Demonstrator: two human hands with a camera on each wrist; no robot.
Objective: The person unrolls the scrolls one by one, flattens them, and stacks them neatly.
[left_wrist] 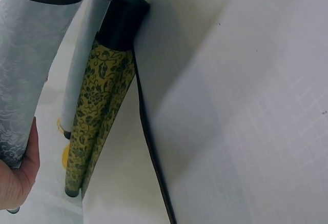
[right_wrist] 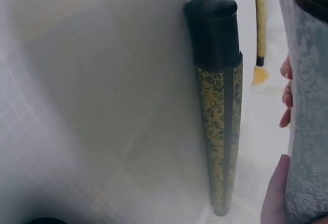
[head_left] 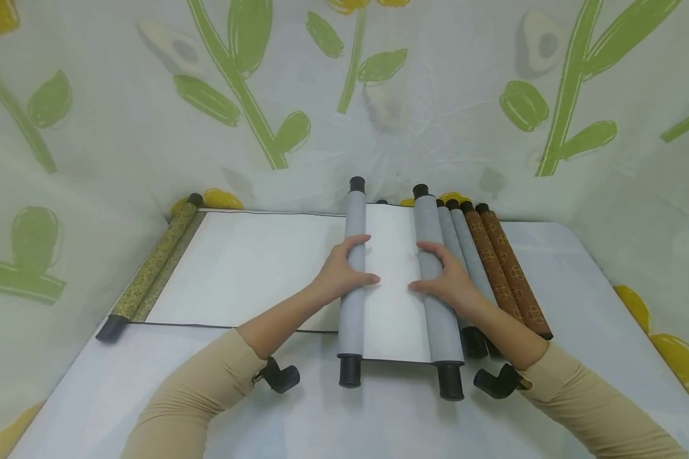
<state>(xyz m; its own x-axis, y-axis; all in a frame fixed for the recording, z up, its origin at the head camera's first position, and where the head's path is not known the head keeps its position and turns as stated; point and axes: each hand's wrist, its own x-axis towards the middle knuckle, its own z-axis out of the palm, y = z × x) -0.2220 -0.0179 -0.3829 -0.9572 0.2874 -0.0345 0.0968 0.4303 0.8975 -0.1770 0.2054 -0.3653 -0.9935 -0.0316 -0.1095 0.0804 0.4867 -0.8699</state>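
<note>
Left hand (head_left: 344, 271): fingers curled over the left grey fabric-covered scroll roller with black end caps (head_left: 353, 274), thumb lying on the white paper; grip closed around the roller near its middle. In the left wrist view the palm (left_wrist: 18, 175) presses against the same patterned grey roller (left_wrist: 23, 75).

Right hand (head_left: 446, 275): fingers wrapped over the right grey fabric-covered scroll roller with black end caps (head_left: 436, 280), thumb on the paper; grip likewise closed on the roller.

Between the two rollers: a strip of blank white scroll paper (head_left: 393, 280), lying flat on the pale tabletop (head_left: 379, 414) in front of the person.

Left of the hands: a larger unrolled white scroll sheet (head_left: 247, 268), ending at a yellow-green floral brocade roller with dark end caps (head_left: 155, 264) near the table's left edge.

Right of the hands: two rolled grey scrolls (head_left: 465, 255) touching side by side, then two rolled brown scrolls with round gold motifs (head_left: 508, 271).

Surround: white cloth printed with green stems and yellow flowers (head_left: 252, 95).
</note>
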